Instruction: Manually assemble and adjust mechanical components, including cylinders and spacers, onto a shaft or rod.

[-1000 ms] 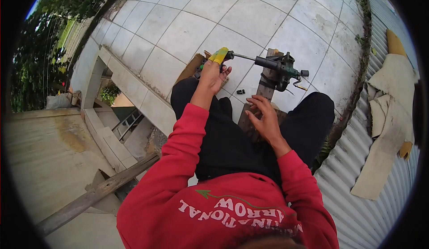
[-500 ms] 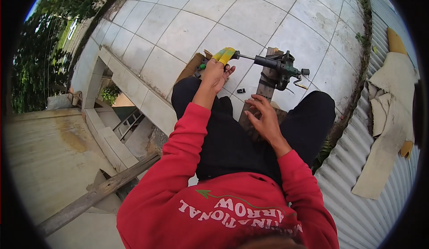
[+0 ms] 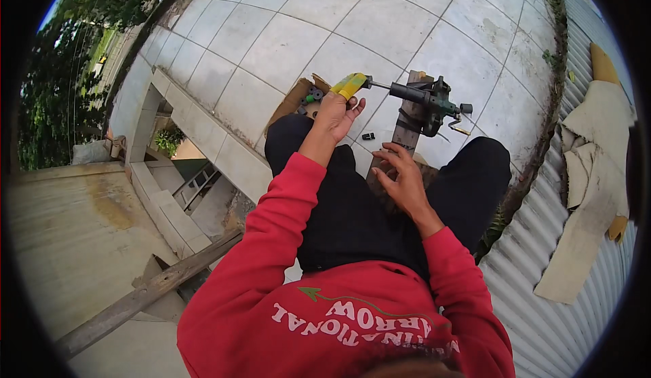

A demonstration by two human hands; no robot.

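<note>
My left hand [image 3: 337, 110] has yellow coverings on its fingers. They close at the dark end piece [image 3: 368, 81] of a thin metal rod [image 3: 381, 85]. This rod runs right into a dark cylinder [image 3: 407, 93] on a green-black clamping machine [image 3: 436, 103] with a small crank handle. A wooden plank [image 3: 405, 138] lies under the machine and reaches back between my legs. Over the plank's near part, my right hand [image 3: 405, 182] holds nothing, with its fingers apart and slightly bent. A small black piece [image 3: 368, 136] lies on the tiles between my hands.
An open cardboard box [image 3: 287, 104] with dark round parts and a green one stands beyond my left knee. Pale tiles [image 3: 366, 25] cover the floor. Corrugated metal sheet [image 3: 522, 290] on the right carries beige cloth [image 3: 597, 140]. A wooden beam [image 3: 152, 290] crosses lower left.
My left hand has moved slightly right, toward the cylinder, along with the rod's end piece. Less rod shows. My right hand stays in place.
</note>
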